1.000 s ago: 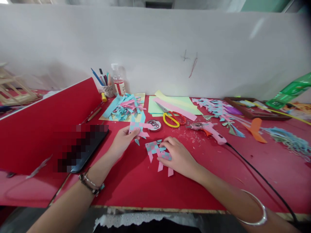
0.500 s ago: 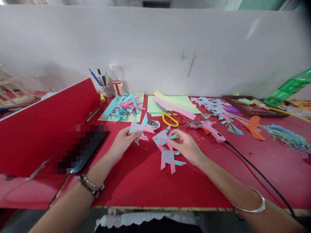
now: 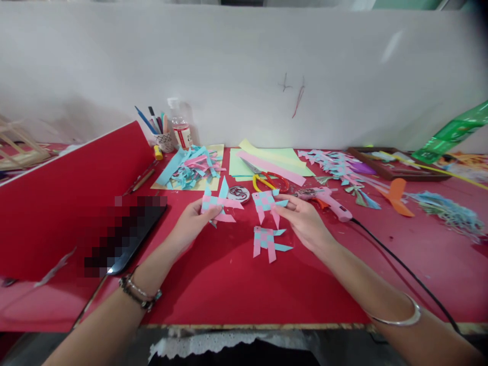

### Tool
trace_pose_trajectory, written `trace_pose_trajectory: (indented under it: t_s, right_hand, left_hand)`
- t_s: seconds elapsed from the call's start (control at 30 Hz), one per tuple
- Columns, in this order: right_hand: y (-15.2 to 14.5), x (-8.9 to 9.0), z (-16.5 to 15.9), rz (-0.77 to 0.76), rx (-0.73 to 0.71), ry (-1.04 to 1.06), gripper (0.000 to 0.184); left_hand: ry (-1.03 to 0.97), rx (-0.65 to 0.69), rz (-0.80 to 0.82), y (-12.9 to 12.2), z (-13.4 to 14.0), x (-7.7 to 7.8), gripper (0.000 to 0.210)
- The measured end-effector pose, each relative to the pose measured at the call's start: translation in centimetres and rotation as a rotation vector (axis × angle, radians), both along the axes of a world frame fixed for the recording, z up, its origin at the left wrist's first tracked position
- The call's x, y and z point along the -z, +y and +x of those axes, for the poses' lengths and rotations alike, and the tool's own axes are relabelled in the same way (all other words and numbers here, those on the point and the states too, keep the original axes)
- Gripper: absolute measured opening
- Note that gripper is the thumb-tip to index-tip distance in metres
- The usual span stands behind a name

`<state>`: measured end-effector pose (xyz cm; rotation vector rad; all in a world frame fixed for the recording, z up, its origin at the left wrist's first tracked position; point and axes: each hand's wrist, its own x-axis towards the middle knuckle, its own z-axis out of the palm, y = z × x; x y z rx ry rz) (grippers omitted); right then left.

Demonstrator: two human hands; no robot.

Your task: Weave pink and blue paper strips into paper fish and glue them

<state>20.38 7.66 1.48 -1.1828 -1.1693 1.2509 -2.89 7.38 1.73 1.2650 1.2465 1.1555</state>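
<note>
My left hand (image 3: 196,219) pinches a woven paper fish (image 3: 211,204) of pink and light blue strips, its loose strip ends pointing up and right. In my right hand (image 3: 305,218) is a second woven paper fish (image 3: 263,203), gripped at its right side and raised above the red table. A third woven paper fish (image 3: 264,238) lies on the table just below it, touched by neither hand. Behind the hands sit a round lid with dark cord (image 3: 238,194) and scissors with yellow and red handles (image 3: 276,183).
A pile of cut paper strips (image 3: 194,168) lies at back left, near a pen cup (image 3: 164,141) and a bottle (image 3: 180,127). To the right are a pink glue gun (image 3: 331,202) with its cord, and strung paper fish (image 3: 331,161). A phone-like dark device (image 3: 133,244) lies left.
My right hand has moved its fish up and slightly right, turning it and clearing it from the one on the table. My left hand stays nearly still with its fish.
</note>
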Motion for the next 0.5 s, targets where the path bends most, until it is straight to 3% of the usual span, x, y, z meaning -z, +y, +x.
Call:
trace_pose_trajectory:
  t_s: [0.2,0.4,0.5]
  right_hand:
    - [0.09,-0.15,0.06,0.126,0.029,-0.005,0.025]
    - [0.31,-0.42,0.4,-0.163,-0.102,0.138,0.032]
    - [0.43,-0.42,0.86,-0.087,-0.164,-0.067,0.031]
  left_hand:
    - [-0.063,0.036,-0.005,-0.12,-0.05,-0.39,0.025]
    - [-0.069,0.039,-0.035,-0.08,-0.21,-0.08,0.025]
    - [-0.069,0.057,-0.047,-0.05,-0.31,0.06,0.027]
